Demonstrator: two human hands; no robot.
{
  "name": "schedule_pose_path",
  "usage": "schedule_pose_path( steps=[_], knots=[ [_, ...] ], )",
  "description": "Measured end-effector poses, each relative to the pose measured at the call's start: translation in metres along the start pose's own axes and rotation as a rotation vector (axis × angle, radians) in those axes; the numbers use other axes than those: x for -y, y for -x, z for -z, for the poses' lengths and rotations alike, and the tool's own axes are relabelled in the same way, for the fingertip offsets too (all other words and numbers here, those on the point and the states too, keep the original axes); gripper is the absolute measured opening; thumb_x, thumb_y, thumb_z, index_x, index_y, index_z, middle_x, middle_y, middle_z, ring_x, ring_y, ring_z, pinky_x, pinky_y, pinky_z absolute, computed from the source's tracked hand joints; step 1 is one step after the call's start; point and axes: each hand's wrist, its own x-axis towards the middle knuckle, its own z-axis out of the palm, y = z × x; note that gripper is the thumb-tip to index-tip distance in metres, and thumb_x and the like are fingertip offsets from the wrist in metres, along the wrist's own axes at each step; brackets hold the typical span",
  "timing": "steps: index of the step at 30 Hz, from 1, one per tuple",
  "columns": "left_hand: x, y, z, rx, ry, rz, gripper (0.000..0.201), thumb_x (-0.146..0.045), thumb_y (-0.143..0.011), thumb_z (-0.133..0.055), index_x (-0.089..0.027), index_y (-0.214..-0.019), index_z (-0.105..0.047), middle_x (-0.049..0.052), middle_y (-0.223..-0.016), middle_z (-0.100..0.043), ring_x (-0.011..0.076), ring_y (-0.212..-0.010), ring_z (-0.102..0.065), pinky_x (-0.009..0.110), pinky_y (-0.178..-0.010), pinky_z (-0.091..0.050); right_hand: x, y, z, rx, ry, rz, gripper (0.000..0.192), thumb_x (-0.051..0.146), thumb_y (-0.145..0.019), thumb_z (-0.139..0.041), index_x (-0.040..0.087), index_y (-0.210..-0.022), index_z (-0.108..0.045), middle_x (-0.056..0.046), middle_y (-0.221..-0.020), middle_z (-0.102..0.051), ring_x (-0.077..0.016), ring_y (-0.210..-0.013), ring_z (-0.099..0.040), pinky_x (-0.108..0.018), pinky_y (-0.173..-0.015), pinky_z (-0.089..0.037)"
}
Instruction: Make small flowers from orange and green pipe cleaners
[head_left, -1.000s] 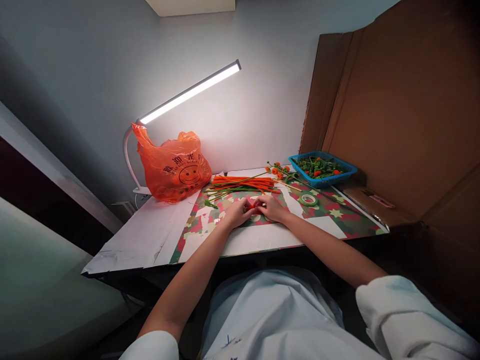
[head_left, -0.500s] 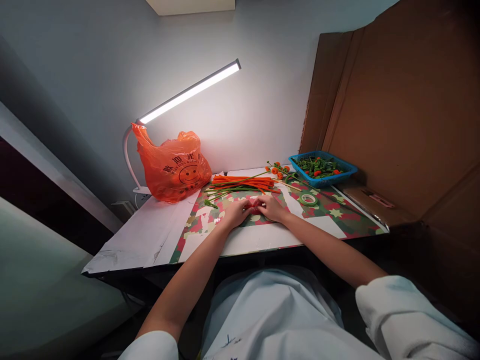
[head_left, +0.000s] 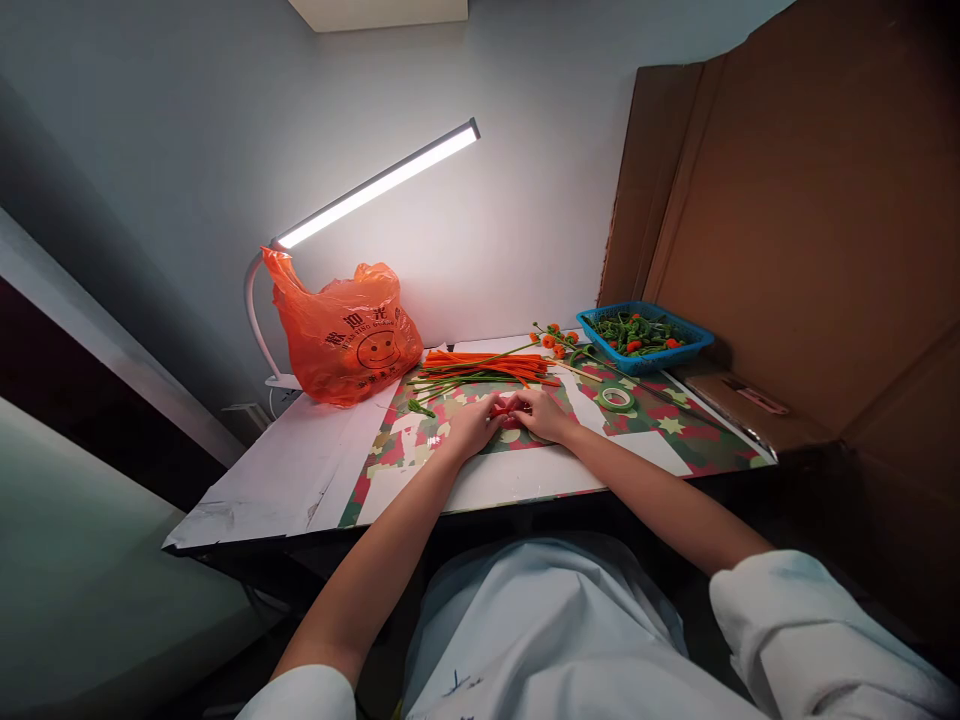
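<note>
At the middle of the table, my left hand [head_left: 474, 424] and my right hand [head_left: 545, 415] meet with their fingers closed. Between the fingertips is a small orange-red pipe cleaner [head_left: 507, 409], bent up small and mostly hidden. Just beyond my hands lies a pile of orange pipe cleaners [head_left: 480, 365], with green stems [head_left: 465, 380] along its near side. A roll of green tape [head_left: 616, 400] rests flat to the right of my right hand. To the left of my left hand is a small green leafy piece [head_left: 421, 408].
Orange flowers on stems [head_left: 553, 342] lie at the back. A blue basket [head_left: 701, 343] holds green and orange pieces at the back right, by a cardboard sheet [head_left: 787, 220]. An orange plastic bag [head_left: 352, 340] stands back left beneath a lit lamp [head_left: 382, 185].
My fingers have shifted very slightly around the orange-red pipe cleaner. Both hands stay in the same place, and the things on the table have not moved.
</note>
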Motion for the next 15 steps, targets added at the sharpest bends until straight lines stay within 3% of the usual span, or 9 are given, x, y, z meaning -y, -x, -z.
schedule_pose_path(
  steps=[7,15],
  knots=[
    [-0.0031,0.0018,0.0034,0.010,0.022,0.007,0.011,-0.030,-0.085,-0.051,-0.022,-0.087,-0.057,0.001,-0.073,-0.063,0.0182,-0.068,-0.055,0.026,-0.057,-0.031,0.0042,0.0017,0.0016,0.019,-0.021,-0.026,0.015,0.007,-0.075,-0.054,0.017,-0.080,-0.064,-0.001,-0.069,-0.065,-0.0122,-0.061,-0.057,-0.023,-0.058,-0.042],
    [-0.0011,-0.0002,0.0001,0.032,0.030,0.013,0.011,-0.031,-0.085,-0.051,-0.022,-0.086,-0.057,0.002,-0.074,-0.063,0.0178,-0.067,-0.054,0.025,-0.058,-0.031,0.0025,0.0027,0.0014,0.015,-0.004,-0.023,0.012,0.008,-0.076,-0.054,0.017,-0.080,-0.061,0.000,-0.068,-0.063,-0.0121,-0.061,-0.056,-0.023,-0.058,-0.042]
  ],
)
